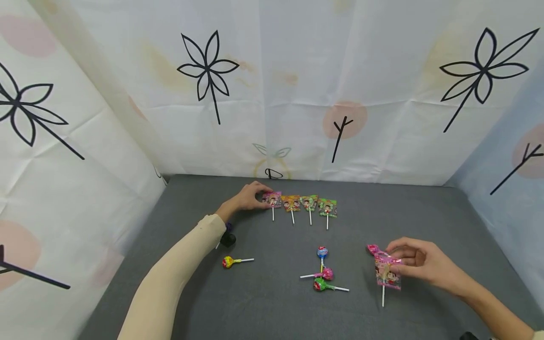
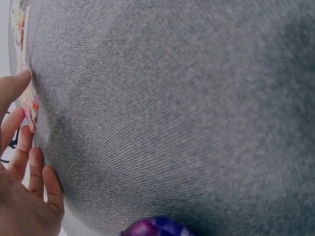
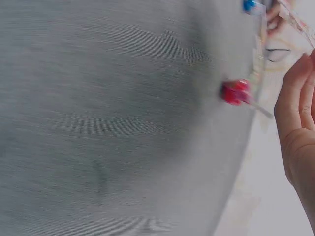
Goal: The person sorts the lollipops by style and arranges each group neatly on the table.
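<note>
Here the left hand (image 1: 248,197) is reaching to the far end of the grey table (image 1: 425,212), its fingertips touching the pink flat lollipop (image 1: 272,200) that is heading a row of four; the fingers are lying nearly straight, not curled round it. Beside that pink one, the orange flat lollipop (image 1: 291,203), the green flat lollipop (image 1: 309,202) and a second green flat lollipop (image 1: 327,208) are lying edge to edge, sticks pointing toward the person. The right hand (image 1: 418,262) is pinching a wrapped pink lollipop (image 1: 386,273), well to the right of the row and nearer the person. Between row and person, three round lollipops (image 1: 323,274) are lying clustered; a yellow round lollipop (image 1: 229,261) is resting left of them
</note>
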Demonstrator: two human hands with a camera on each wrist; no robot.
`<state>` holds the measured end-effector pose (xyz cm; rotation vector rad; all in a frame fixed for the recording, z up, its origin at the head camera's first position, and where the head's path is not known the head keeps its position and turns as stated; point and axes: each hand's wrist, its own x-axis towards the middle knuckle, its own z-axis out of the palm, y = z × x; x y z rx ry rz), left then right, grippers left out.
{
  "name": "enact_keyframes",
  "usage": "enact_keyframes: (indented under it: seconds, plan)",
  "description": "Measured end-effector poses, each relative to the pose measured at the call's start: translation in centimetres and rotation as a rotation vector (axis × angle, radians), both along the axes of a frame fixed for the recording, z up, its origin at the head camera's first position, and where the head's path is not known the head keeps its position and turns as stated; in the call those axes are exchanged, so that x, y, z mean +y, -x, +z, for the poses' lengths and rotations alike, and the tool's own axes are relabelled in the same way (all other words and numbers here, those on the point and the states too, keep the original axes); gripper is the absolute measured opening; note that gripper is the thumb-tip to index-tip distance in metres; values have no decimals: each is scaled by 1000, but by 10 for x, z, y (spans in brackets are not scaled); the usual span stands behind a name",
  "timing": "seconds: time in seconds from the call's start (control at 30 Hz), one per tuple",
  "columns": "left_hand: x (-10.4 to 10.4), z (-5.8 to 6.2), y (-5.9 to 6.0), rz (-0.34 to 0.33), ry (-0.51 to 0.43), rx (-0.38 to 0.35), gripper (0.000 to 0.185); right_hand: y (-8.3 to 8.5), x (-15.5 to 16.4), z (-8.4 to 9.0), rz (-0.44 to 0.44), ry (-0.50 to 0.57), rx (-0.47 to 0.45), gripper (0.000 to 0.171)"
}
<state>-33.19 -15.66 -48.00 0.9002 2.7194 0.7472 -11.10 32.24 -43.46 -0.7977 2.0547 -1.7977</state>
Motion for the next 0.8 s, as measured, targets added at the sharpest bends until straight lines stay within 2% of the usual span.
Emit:
enact_keyframes:
  seconds: [0.13,0.27,0.53,0.8]
  plan:
    - [0,-1,1,3,-1,-3,52,12,1,15,-114,-78,14,31]
    - [0,-2,1,-1,0,-3,52,26,1,23,-167,-126,60,28]
    - [1,0,1,4,6,-16,52,55,0,31,-158,-79,20,29]
    - [1,-2,2,-1,9,-13,52,85,-1,28,-184,-91,-66,29]
